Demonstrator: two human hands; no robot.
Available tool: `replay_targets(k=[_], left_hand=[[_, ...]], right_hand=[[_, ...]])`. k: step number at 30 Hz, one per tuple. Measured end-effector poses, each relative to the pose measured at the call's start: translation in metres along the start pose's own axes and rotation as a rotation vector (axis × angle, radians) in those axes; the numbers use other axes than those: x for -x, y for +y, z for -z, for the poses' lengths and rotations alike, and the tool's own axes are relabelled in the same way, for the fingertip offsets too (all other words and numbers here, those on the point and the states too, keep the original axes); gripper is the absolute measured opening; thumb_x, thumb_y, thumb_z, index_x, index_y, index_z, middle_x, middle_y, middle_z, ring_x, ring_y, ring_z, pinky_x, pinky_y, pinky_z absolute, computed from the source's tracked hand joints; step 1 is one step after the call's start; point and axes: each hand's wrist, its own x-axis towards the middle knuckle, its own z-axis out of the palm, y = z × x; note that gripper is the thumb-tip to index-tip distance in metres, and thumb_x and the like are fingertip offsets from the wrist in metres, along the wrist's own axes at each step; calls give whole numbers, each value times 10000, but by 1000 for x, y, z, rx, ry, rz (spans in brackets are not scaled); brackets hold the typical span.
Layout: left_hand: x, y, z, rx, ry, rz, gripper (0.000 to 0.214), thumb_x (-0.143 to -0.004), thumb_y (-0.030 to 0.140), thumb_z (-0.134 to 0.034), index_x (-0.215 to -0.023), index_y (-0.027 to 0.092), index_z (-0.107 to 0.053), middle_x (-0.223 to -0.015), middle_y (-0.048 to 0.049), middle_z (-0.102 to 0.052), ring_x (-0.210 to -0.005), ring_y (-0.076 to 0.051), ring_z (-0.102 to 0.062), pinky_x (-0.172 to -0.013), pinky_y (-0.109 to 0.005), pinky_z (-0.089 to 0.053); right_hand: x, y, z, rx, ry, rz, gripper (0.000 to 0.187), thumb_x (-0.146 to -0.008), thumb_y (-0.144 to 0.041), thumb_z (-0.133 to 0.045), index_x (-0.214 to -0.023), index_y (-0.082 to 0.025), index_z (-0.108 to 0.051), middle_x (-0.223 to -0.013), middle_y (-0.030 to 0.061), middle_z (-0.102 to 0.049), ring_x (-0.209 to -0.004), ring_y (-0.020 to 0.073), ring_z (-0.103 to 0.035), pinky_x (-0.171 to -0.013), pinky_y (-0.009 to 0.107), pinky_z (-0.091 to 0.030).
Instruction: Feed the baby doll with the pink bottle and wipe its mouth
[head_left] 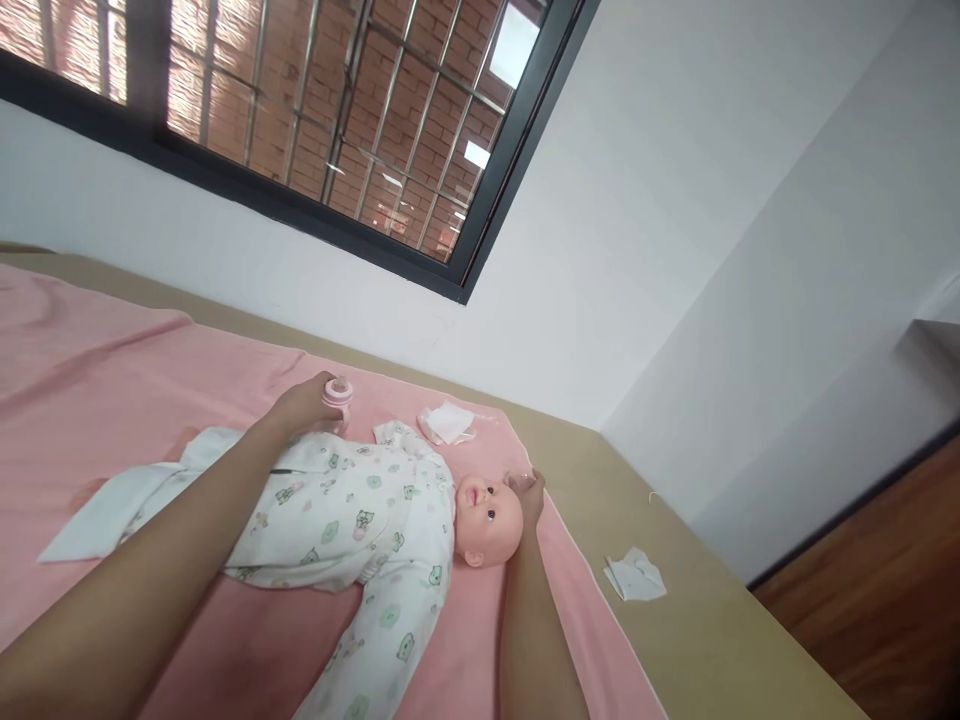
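Observation:
A baby doll (345, 510) in a white patterned outfit lies on its back on a pink blanket (247, 370), its head to the right. Beyond its body, my left hand (301, 402) is closed around a pink baby bottle (339, 400), which stands roughly upright with its nipple uncovered. Next to the top of the doll's head, my right hand (532, 496) is closed on a small clear cap (519, 481). Part of that cap is hidden by the fingers.
A white tissue (448, 422) on clear wrapping rests beyond the doll's shoulder. Another crumpled white tissue (636, 575) lies on the tan tabletop (600, 490) at right. White walls and a barred window (360, 120) border the far side.

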Motion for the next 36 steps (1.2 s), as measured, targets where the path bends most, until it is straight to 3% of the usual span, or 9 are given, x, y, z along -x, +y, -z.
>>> replay_targets(k=[4, 8, 10, 13, 18, 22, 26, 31, 36], left_hand=[[9, 25, 11, 41, 86, -15, 593, -618, 280, -625, -1191, 210, -491, -1149, -90, -668, -1047, -322, -627, -814, -345, -475], [29, 68, 23, 136, 114, -87, 736, -637, 328, -649, -1323, 219, -404, -1244, -90, -620, -1071, -285, -611, -860, -334, -465], [46, 94, 27, 162, 92, -158, 796, -644, 341, -644, -1377, 238, -350, -1240, -72, -618, -1087, -287, -598, -881, -349, -458], [74, 129, 28, 190, 70, -304, 809, -663, 323, -608, -1413, 267, -309, -1230, -47, -621, -1085, -294, -591, -911, -378, -442], [111, 163, 27, 199, -33, -450, 837, -664, 292, -608, -1434, 237, -285, -1195, -63, -634, -1055, -289, -601, -880, -370, -454], [123, 168, 29, 242, -94, -478, 786, -702, 280, -600, -1427, 254, -297, -1190, -63, -639, -1061, -292, -617, -879, -376, -465], [119, 163, 29, 325, -132, -472, 798, -721, 284, -626, -1438, 270, -276, -1157, -58, -659, -1004, -283, -650, -844, -379, -488], [106, 155, 26, 574, -220, -345, 942, -636, 326, -768, -1422, 206, -262, -1114, -92, -660, -989, -264, -665, -814, -353, -528], [103, 154, 29, 631, -275, -295, 941, -590, 327, -813, -1379, 210, -313, -1067, -80, -677, -925, -263, -689, -784, -367, -547]], right_hand=[[-4, -19, 9, -232, 83, -33, 674, -812, -380, -476, -1402, -115, -287, -1364, 189, -515, -1202, 235, -571, -957, 315, -491], [-2, -68, 28, -533, 95, 88, 702, -794, -387, -561, -1394, -123, -312, -1389, 188, -501, -1204, 224, -571, -992, 320, -477], [8, -101, 41, -667, 37, 189, 674, -773, -393, -616, -1364, -184, -370, -1368, 132, -539, -1196, 201, -579, -1016, 336, -465], [41, -152, 55, -985, -169, 387, 776, -735, -383, -727, -1389, -256, -329, -1260, 97, -614, -1170, 190, -593, -1054, 398, -432], [97, -202, 57, -1072, -371, 512, 664, -687, -398, -788, -1246, -264, -455, -1135, 68, -655, -1062, 186, -636, -995, 382, -477], [113, -209, 52, -1008, -486, 588, 588, -691, -358, -793, -1207, -278, -523, -1192, 47, -620, -1085, 179, -609, -1001, 355, -475], [113, -206, 49, -927, -570, 603, 582, -756, -395, -734, -1282, -298, -505, -1284, 47, -578, -1122, 186, -582, -994, 358, -478], [109, -203, 55, -846, -701, 558, 484, -921, -451, -476, -1391, -345, -436, -1475, 2, -418, -1289, 190, -467, -1065, 381, -421], [105, -197, 67, -691, -846, 548, 809, -811, -307, -658, -1480, -437, -222, -1532, 11, -312, -1198, 212, -543, -1027, 436, -458]])
